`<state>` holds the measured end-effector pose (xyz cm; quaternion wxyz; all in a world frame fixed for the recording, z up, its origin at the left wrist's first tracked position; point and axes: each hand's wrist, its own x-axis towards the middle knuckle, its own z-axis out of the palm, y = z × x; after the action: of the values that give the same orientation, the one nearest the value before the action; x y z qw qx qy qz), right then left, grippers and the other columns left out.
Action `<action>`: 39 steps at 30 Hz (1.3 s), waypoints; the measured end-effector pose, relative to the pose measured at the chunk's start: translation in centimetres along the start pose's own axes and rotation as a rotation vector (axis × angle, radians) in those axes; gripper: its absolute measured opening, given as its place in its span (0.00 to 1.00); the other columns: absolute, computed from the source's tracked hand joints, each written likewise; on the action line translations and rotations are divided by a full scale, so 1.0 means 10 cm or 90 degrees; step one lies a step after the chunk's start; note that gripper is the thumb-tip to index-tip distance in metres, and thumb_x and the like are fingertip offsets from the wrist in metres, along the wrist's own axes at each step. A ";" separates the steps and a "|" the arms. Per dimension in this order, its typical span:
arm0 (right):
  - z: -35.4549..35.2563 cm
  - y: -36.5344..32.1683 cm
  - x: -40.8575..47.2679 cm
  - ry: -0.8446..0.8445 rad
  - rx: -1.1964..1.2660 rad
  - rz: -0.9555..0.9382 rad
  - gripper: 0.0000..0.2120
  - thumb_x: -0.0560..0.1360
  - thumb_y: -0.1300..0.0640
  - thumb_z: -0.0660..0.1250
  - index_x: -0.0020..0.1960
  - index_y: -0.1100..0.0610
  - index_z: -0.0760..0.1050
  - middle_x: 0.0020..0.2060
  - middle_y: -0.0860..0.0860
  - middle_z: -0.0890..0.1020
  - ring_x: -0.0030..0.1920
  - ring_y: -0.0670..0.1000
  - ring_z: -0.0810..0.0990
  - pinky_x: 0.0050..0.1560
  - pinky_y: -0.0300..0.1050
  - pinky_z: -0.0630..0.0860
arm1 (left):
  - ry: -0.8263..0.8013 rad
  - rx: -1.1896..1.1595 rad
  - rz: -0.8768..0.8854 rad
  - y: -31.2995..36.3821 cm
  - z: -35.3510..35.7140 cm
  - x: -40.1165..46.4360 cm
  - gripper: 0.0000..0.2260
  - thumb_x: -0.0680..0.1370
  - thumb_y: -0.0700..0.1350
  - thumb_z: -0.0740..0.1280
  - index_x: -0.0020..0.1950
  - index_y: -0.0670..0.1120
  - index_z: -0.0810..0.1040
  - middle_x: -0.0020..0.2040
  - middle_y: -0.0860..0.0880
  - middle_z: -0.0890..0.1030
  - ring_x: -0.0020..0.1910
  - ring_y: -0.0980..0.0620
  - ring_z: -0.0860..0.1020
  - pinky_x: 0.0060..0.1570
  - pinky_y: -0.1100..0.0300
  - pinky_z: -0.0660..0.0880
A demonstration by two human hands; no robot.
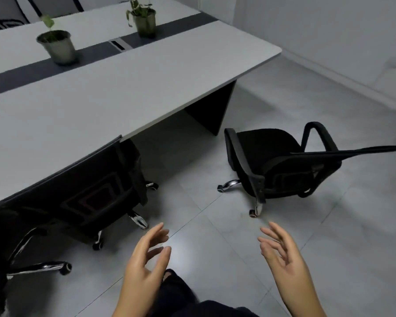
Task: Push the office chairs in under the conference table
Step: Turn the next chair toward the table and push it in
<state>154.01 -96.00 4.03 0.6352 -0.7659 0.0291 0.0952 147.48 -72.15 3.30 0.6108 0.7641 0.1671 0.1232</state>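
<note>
Left hand [144, 266], right hand [284, 259] both spread, empty; black mesh armchair on castors [274, 163] ahead of right hand: grip backrest, square it, roll under grey desk [101, 94]

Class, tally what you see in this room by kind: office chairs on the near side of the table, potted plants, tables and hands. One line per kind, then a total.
Office chairs: 3 (one out on the floor, one pushed in, one partly seen at the left edge)
Potted plants: 2
Conference table: 1
Hands: 2, left hand, right hand
Total: 8
</note>
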 end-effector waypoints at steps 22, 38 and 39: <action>-2.90 0.89 -0.54 0.279 0.011 0.073 0.18 0.74 0.60 0.64 0.56 0.40 0.69 0.53 0.36 0.79 0.52 0.39 0.78 0.46 0.26 0.72 | -0.256 0.058 0.045 0.51 2.99 -0.50 0.17 0.68 0.60 0.61 0.56 0.64 0.72 0.54 0.62 0.78 0.54 0.59 0.78 0.49 0.73 0.72; -4.00 0.41 1.94 0.206 -0.031 -0.012 0.18 0.74 0.59 0.64 0.57 0.39 0.68 0.56 0.41 0.77 0.54 0.37 0.76 0.47 0.24 0.71 | -0.190 0.137 0.102 1.12 4.47 1.30 0.17 0.72 0.49 0.64 0.57 0.68 0.71 0.55 0.66 0.76 0.51 0.62 0.76 0.37 0.65 0.74; -4.04 0.38 2.09 0.184 -0.040 -0.018 0.18 0.74 0.60 0.64 0.57 0.39 0.68 0.56 0.41 0.77 0.54 0.37 0.76 0.48 0.25 0.71 | -0.177 0.162 0.108 1.12 4.51 1.37 0.18 0.73 0.46 0.65 0.57 0.67 0.71 0.56 0.65 0.75 0.51 0.62 0.76 0.37 0.66 0.73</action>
<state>178.27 -134.72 3.56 0.6014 -0.7915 0.1064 -0.0242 178.87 -109.06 3.91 0.5141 0.8560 0.0304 0.0454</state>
